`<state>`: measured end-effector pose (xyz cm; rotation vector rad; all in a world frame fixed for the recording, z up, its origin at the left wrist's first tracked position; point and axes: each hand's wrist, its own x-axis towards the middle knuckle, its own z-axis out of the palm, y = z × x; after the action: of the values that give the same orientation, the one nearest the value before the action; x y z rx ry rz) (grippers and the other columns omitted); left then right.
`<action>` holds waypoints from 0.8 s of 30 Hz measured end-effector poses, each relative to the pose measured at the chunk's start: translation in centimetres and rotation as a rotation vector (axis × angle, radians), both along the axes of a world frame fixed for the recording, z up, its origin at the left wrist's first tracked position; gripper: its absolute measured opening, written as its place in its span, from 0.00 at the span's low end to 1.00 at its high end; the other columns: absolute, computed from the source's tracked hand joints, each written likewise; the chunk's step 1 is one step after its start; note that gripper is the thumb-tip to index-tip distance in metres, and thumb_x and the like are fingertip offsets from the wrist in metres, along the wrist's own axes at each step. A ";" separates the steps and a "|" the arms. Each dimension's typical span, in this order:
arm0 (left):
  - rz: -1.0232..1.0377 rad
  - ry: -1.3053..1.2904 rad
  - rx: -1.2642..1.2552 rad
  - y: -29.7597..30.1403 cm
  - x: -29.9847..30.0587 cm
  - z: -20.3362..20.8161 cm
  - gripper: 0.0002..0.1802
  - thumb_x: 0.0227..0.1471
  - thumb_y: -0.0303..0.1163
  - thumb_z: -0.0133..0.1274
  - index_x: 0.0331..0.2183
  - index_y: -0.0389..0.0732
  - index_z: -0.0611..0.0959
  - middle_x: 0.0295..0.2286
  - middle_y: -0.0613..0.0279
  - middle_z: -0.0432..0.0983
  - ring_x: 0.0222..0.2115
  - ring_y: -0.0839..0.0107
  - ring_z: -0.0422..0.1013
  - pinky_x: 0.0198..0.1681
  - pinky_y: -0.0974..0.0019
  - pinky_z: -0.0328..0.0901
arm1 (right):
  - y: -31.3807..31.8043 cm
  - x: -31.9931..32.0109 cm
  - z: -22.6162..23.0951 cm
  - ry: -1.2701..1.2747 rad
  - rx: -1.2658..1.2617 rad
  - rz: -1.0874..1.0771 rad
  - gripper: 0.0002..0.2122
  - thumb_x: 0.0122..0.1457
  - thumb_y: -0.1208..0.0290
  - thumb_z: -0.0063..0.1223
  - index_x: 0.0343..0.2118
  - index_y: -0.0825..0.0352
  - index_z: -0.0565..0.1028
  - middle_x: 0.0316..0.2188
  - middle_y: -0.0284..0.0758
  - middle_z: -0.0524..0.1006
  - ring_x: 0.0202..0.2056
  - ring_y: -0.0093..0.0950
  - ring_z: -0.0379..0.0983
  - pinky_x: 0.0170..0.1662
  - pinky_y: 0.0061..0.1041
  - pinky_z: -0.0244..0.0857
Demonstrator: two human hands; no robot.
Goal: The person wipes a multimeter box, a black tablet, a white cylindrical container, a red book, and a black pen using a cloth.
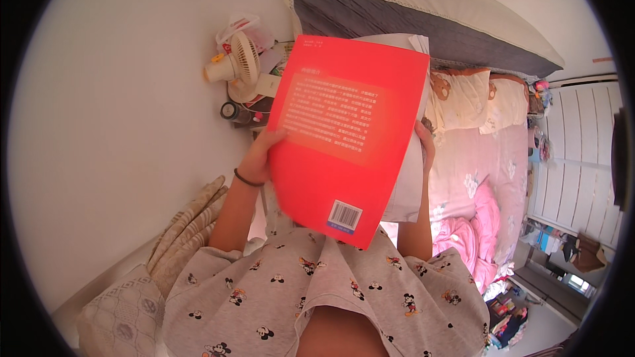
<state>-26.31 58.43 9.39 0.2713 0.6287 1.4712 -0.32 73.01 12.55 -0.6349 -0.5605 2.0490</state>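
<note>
Grey short-sleeved shirt (pixel 331 291) printed with small cartoon mice, dark thin band (pixel 247 179) on left wrist

Red book (pixel 344 135) held up open, left hand (pixel 259 158) gripping its back cover, right hand (pixel 424 149) behind the pages; pink bed (pixel 489 165) beyond.

A bright red book (pixel 344 139) with pale lettering and a white barcode patch on blue. A grey shirt (pixel 331 297) patterned with small cartoon mice. Pink bedding (pixel 476 178) with white flowers. A dark grey headboard (pixel 410 26), cream-trimmed. A white fan (pixel 238 59).
</note>
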 end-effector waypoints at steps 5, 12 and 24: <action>-0.023 -0.119 0.000 0.2 0.5 0.2 0.28 0.56 0.34 0.49 0.55 0.33 0.65 0.51 0.54 0.68 0.50 0.66 0.67 0.53 0.64 0.63 | 0.6 1.0 -1.0 -0.055 -0.033 -0.029 0.16 0.57 0.73 0.48 0.49 0.71 0.69 0.39 0.38 0.76 0.37 0.24 0.75 0.41 0.22 0.72; 0.039 0.135 0.033 -0.2 0.5 1.6 0.27 0.53 0.32 0.54 0.52 0.32 0.68 0.48 0.55 0.71 0.46 0.68 0.70 0.49 0.65 0.67 | 1.1 0.5 2.1 -0.470 0.240 -0.094 0.14 0.61 0.71 0.44 0.47 0.72 0.71 0.33 0.34 0.75 0.30 0.21 0.73 0.33 0.16 0.68; 0.043 0.281 0.022 0.7 2.0 3.8 0.24 0.53 0.27 0.54 0.51 0.33 0.69 0.45 0.60 0.73 0.44 0.74 0.69 0.48 0.69 0.65 | 1.9 -7.2 6.3 -1.013 1.593 0.417 0.16 0.50 0.79 0.52 0.43 0.62 0.71 0.50 0.45 0.65 0.52 0.42 0.63 0.53 0.36 0.61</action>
<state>-24.32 59.11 13.19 0.4905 0.8484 1.4948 -7.53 74.92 18.86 -0.4510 -2.6167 0.8042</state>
